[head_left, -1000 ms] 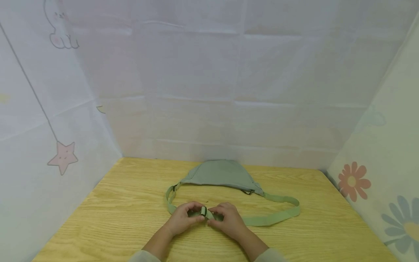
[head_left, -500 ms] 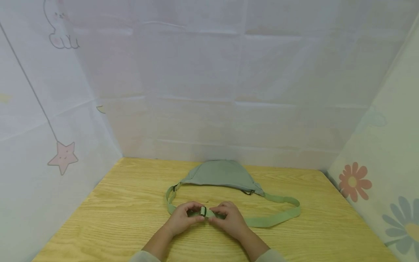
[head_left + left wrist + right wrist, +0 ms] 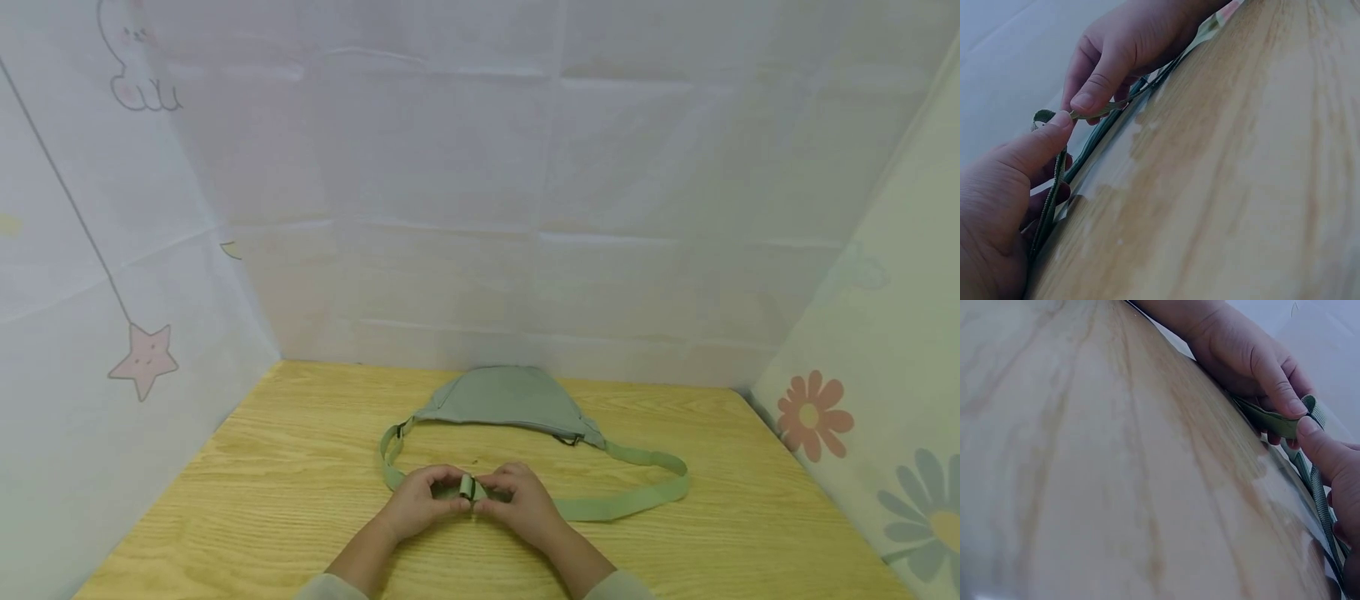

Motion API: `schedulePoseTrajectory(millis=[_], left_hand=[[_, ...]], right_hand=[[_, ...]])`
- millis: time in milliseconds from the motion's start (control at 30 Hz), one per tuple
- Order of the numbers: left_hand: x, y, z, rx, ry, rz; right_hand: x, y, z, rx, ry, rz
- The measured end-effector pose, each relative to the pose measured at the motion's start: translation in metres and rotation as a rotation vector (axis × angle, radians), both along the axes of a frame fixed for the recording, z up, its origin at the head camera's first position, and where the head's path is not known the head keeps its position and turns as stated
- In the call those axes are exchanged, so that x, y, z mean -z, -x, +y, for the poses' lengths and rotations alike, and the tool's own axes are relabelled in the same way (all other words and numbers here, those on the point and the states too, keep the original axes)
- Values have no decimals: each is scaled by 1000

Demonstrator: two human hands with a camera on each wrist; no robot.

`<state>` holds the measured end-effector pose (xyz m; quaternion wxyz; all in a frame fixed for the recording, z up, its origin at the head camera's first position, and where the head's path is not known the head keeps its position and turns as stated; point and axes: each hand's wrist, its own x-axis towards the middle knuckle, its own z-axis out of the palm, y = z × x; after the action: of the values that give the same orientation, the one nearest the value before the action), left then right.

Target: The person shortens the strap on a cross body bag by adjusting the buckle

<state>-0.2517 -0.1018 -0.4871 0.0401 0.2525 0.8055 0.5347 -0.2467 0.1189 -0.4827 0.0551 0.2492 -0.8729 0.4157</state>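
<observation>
A grey-green waist bag (image 3: 510, 396) lies at the back of the table, its light green strap (image 3: 618, 504) looped toward the front. Between thumb and fingers, my left hand (image 3: 420, 504) pinches the strap at a dark strap slider (image 3: 472, 488), where a short fold of webbing stands up. Right beside it, my right hand (image 3: 522, 507) pinches the strap on the slider's other side. The thumb tips nearly meet in the left wrist view, with the webbing (image 3: 1054, 187) running down past my left palm. Fingers partly hide the slider.
The wooden table (image 3: 285, 500) carries the bag and strap. Another dark strap fitting (image 3: 401, 431) sits near the bag's left end, and a zipper pull (image 3: 567, 440) near its right. Printed cloth walls (image 3: 450, 208) enclose the back and sides.
My hands have drawn slightly closer together at the slider, and the webbing fold there has tilted a little. The bag has stayed in place.
</observation>
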Motion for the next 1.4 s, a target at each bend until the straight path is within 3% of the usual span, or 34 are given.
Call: schedulePoseTrajectory(millis=[233, 467, 733, 1133, 1400], left_hand=[[0, 0, 0, -1, -18, -2], [1, 0, 0, -23, -34, -10], [-1, -1, 0, -52, -58, -20], [-1, -2, 1, -44, -100, -28], [-1, -1, 0, -51, -121, -42]], right_hand=[[2, 0, 2, -3, -76, 41], [3, 1, 12, 45, -211, 173], [6, 3, 20, 54, -253, 216], [6, 3, 21, 35, -257, 170], [5, 2, 21, 37, -87, 55]])
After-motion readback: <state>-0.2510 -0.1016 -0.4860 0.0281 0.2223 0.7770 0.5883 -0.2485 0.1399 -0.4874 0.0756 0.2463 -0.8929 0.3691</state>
